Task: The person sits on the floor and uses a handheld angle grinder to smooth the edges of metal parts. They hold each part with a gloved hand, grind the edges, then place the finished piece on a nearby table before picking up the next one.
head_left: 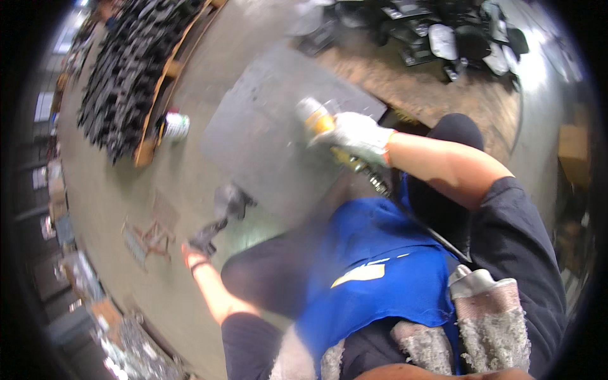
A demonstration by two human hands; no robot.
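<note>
My right hand (pixel 361 136), in a white work glove, is closed round a yellow-and-silver air-powered hand tool (pixel 320 120). A hose with a metal fitting (pixel 379 182) runs from the tool back past my right leg. Below the tool lies the grey flat worktop (pixel 259 120). Out to the left, my left hand (pixel 204 242) appears in a dark glove, closed on a dark curved metal part (pixel 232 200) beside the worktop's near left edge. Blur hides the finger detail there. A blue apron (pixel 380 253) covers my lap.
Dark metal parts (pixel 136 69) are stacked on a wooden pallet at the far left, with a white-and-green can (pixel 176 125) beside it. More loose parts (pixel 443 41) lie on a wooden board (pixel 468 101) at the back right. A small folding stool (pixel 152 237) stands left.
</note>
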